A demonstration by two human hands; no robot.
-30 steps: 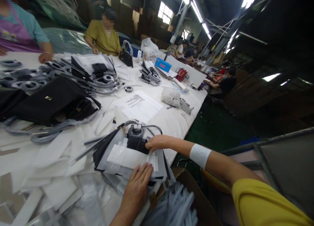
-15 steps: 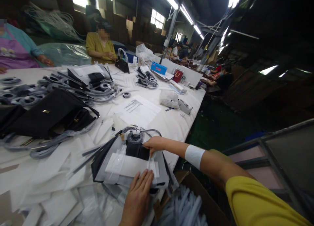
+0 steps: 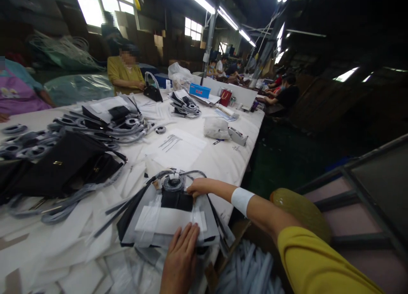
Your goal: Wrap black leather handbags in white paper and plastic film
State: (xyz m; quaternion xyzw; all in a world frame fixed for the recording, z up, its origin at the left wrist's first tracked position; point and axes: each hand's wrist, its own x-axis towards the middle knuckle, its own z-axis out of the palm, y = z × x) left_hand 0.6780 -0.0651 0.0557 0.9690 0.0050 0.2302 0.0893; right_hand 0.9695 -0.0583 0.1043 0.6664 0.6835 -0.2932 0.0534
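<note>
A flat stack of grey and black pieces with a white paper sheet [image 3: 168,219] on top lies near the table's front edge. My left hand [image 3: 182,255] rests flat on the stack's near edge, fingers stretched out. My right hand [image 3: 198,187] reaches across, with a white band on its wrist. Its fingers are curled on the far right side of the stack, beside a black piece [image 3: 176,199] and a coiled grey strap [image 3: 174,183]. What the fingers pinch is hidden.
Black handbags [image 3: 60,166] and grey straps lie to the left. A printed sheet [image 3: 178,147] and a tape dispenser [image 3: 238,137] sit farther back on the white table [image 3: 223,158]. An open carton of white tubes [image 3: 251,272] stands below the table edge. Other people work across and along the table.
My hands stay on the stack. My view has tilted up a little, so everything sits slightly lower and left in the picture. The person at far left has drawn a hand back.
</note>
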